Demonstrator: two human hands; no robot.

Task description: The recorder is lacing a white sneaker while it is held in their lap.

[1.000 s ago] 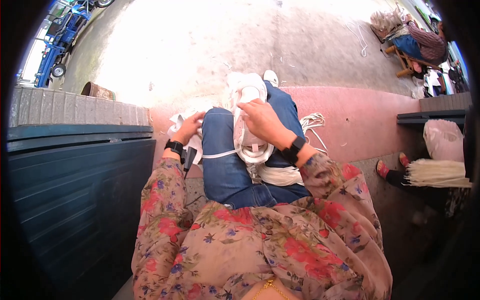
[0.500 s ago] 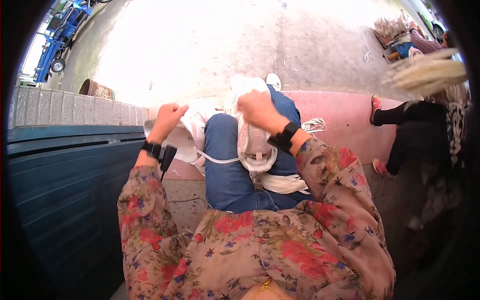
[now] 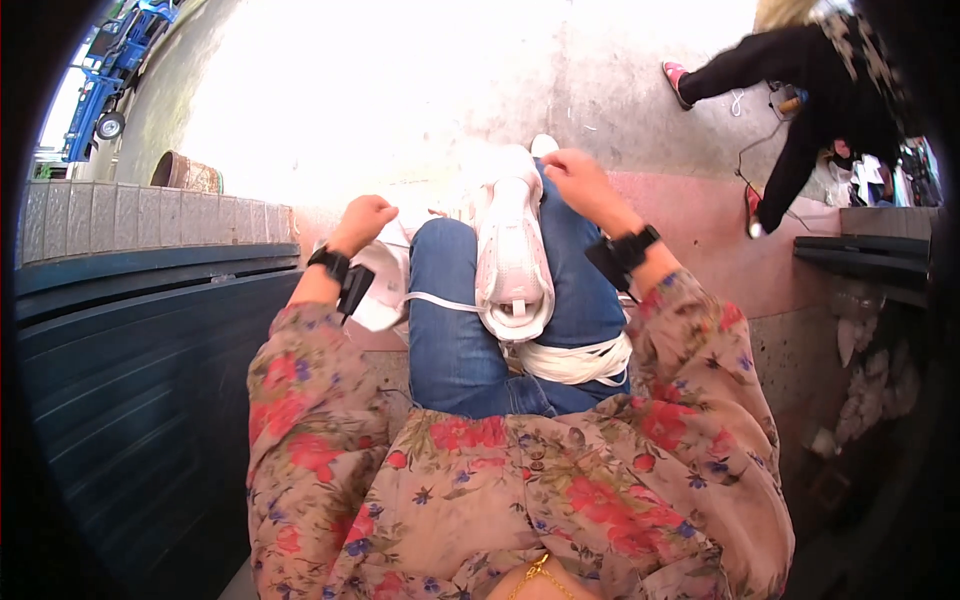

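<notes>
A pale pink-and-white shoe (image 3: 515,265) rests between my thighs, heel toward me, its toe end washed out by bright light. My right hand (image 3: 590,188) is closed just beyond the shoe's right side. Off to the left, my left hand (image 3: 362,226) makes a fist above another white shoe-like piece (image 3: 382,298), partly hidden by my wrist. What either hand pinches, if anything, is too small or glaring to make out. One white shoelace (image 3: 440,299) crosses my left thigh to the shoe. A bundle of white laces (image 3: 580,360) lies on my right thigh.
A blue-grey slatted panel (image 3: 140,380) stands along my left. To the right, a person in black trousers (image 3: 770,60) strides across the pavement. A brown bucket (image 3: 190,173) and a blue vehicle (image 3: 105,75) are at far left. Dark ledge (image 3: 870,262) at right.
My right hand has moved right, off the shoe's far end. My left hand has shifted slightly right and up. The person at right has moved farther away, the cream bundle mostly leaving view.
</notes>
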